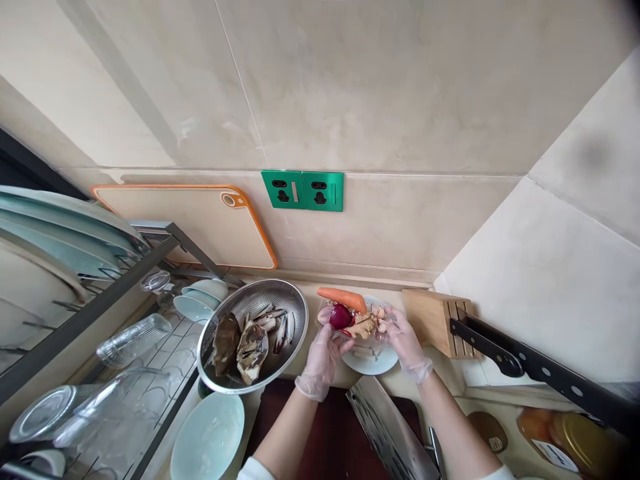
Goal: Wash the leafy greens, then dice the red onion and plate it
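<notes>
Starting at the left, the colander of crab pieces is sitting tilted, just beside the left hand. A nudge from that wrist could probably tip it toward the bowl on the near side. Further left, the glasses are lying in the rack, well out of the way.

The plate is being crowded with loose, rounded food. The red onion and the carrot are lying close to its far left rim, and either could likely roll off if the plate were tilted. Both hands are wearing thin clear gloves, which may be making a wet rim slippery. The cleaver is lying on the near side, between the two forearms, so a dropped wrist could meet its blade. To the right, the black handles of the knives are sticking out beside the knife block, near the right elbow's path.

The left hand is half curled at the plate's left edge, with its fingertips touching the red onion. Whether it is actually gripping anything cannot be told. The ginger is lying between the hands, in the middle of the plate. The right hand is spreading open over the plate's right side, with its fingers resting on small pale pieces and closing on nothing.
</notes>
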### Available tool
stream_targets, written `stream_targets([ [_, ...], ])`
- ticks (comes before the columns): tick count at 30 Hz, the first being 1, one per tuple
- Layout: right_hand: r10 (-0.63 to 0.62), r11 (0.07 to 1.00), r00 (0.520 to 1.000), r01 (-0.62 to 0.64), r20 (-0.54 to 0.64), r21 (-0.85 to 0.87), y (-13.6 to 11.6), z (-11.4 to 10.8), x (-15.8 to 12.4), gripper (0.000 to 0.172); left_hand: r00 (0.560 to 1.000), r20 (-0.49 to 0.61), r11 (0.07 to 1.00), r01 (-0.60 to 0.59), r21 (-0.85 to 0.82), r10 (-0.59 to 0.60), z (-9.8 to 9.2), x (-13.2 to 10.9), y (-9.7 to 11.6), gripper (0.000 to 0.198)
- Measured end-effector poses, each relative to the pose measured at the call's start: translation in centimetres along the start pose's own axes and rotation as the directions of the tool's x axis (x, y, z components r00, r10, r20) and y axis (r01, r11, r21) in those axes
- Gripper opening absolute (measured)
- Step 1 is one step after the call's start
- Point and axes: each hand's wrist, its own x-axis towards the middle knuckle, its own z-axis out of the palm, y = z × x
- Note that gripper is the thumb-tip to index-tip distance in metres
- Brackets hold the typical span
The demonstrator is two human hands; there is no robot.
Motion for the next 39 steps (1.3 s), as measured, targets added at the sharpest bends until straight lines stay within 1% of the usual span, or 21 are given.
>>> stream_targets([
  [3, 0.054, 0.998, 0.999, -0.053, -0.008, 0.031, -0.3, -1.9, -4.4, 0.059, 1.0, -0.013, 0.999, 0.023, 0.033, -0.022, 0.4, -3.1, -1.1, 0.054],
  [5, 0.063, 0.996, 0.998, -0.064, 0.012, 0.06, -0.4, -3.2, -7.2, 0.062, 0.998, -0.016, 0.998, 0.063, 0.026, -0.062, 0.4, -5.0, -1.7, 0.054],
  [8, 0.085, 0.988, 0.994, -0.094, 0.075, 0.126, 0.6, -4.9, -10.2, 0.058, 0.994, -0.04, 0.995, 0.101, 0.003, -0.101, -0.3, -7.7, -2.4, 0.051],
  [10, 0.178, 0.969, 0.983, -0.183, 0.048, 0.167, 2.0, -5.8, -10.9, 0.053, 0.992, -0.066, 0.994, 0.109, -0.005, -0.109, -1.1, -9.3, -2.6, 0.049],
  [12, 0.301, 0.927, 0.954, -0.291, -0.006, 0.237, 3.6, -6.1, -10.5, 0.043, 0.991, -0.085, 0.994, 0.108, 0.004, -0.107, -2.0, -10.7, -2.6, 0.047],
  [13, 0.356, 0.895, 0.935, -0.339, -0.005, 0.289, 4.3, -6.0, -9.9, 0.035, 0.989, -0.097, 0.994, 0.112, 0.011, -0.11, -2.5, -11.3, -2.5, 0.046],
  [14, 0.406, 0.858, 0.914, -0.389, 0.022, 0.336, 4.8, -5.8, -9.2, 0.026, 0.987, -0.111, 0.993, 0.121, 0.015, -0.118, -3.0, -11.9, -2.4, 0.046],
  [16, 0.472, 0.781, 0.87, -0.489, 0.146, 0.389, 5.4, -4.9, -7.6, 0.012, 0.98, -0.147, 0.99, 0.139, 0.011, -0.136, -4.2, -12.8, -2.2, 0.049],
  [18, 0.52, 0.722, 0.823, -0.567, 0.23, 0.396, 5.2, -3.6, -5.9, 0.009, 0.972, -0.178, 0.988, 0.154, 0.0, -0.151, -5.3, -13.5, -2.0, 0.053],
  [20, 0.555, 0.693, 0.8, -0.596, 0.228, 0.405, 4.6, -2.5, -4.3, 0.011, 0.969, -0.206, 0.99, 0.141, 0.009, -0.136, -6.4, -14.1, -1.8, 0.056],
  [24, 0.557, 0.708, 0.819, -0.554, 0.136, 0.438, 3.4, -0.7, -1.3, 0.014, 0.953, -0.277, 0.99, 0.138, 0.025, -0.125, -8.0, -15.1, -1.5, 0.059],
  [28, 0.537, 0.723, 0.829, -0.548, 0.157, 0.421, 3.0, 1.1, 0.9, 0.016, 0.943, -0.304, 0.99, 0.144, 0.0, -0.137, -8.8, -15.0, -1.8, 0.062],
  [30, 0.523, 0.734, 0.835, -0.543, 0.17, 0.408, 2.8, 1.7, 1.2, 0.018, 0.944, -0.304, 0.991, 0.137, 0.001, -0.13, -8.8, -14.7, -1.9, 0.06],
  [32, 0.515, 0.741, 0.839, -0.538, 0.175, 0.402, 2.4, 1.5, 0.2, 0.02, 0.942, -0.31, 0.99, 0.139, 0.007, -0.13, -8.7, -14.2, -2.0, 0.059],
  [33, 0.501, 0.77, 0.852, -0.519, 0.154, 0.372, 2.2, 1.0, -0.8, 0.022, 0.941, -0.312, 0.99, 0.142, 0.01, -0.132, -8.7, -14.0, -2.1, 0.059],
  [34, 0.467, 0.826, 0.878, -0.475, 0.105, 0.302, 2.0, 0.2, -2.3, 0.024, 0.941, -0.311, 0.989, 0.148, 0.011, -0.138, -8.7, -13.8, -2.1, 0.059],
  [35, 0.414, 0.89, 0.909, -0.415, 0.047, 0.189, 1.9, -0.8, -4.1, 0.026, 0.942, -0.304, 0.988, 0.152, 0.009, -0.142, -8.8, -13.5, -2.2, 0.059],
  [36, 0.315, 0.949, 0.948, -0.315, -0.044, -0.005, 2.0, -2.0, -6.4, 0.027, 0.945, -0.292, 0.988, 0.155, 0.006, -0.146, -8.9, -13.3, -2.2, 0.058],
  [37, 0.193, 0.952, 0.976, -0.211, -0.101, -0.22, 2.4, -3.2, -9.0, 0.027, 0.948, -0.282, 0.988, 0.155, -0.001, -0.149, -9.0, -13.1, -2.3, 0.057],
  [38, 0.117, 0.894, 0.987, -0.154, -0.112, -0.422, 3.2, -4.4, -11.9, 0.027, 0.95, -0.273, 0.988, 0.154, -0.007, -0.15, -9.1, -12.9, -2.3, 0.055],
  [39, 0.092, 0.795, 0.992, -0.127, -0.089, -0.594, 4.2, -5.4, -14.7, 0.03, 0.953, -0.264, 0.988, 0.152, -0.01, -0.149, -9.1, -12.7, -2.4, 0.053],
])
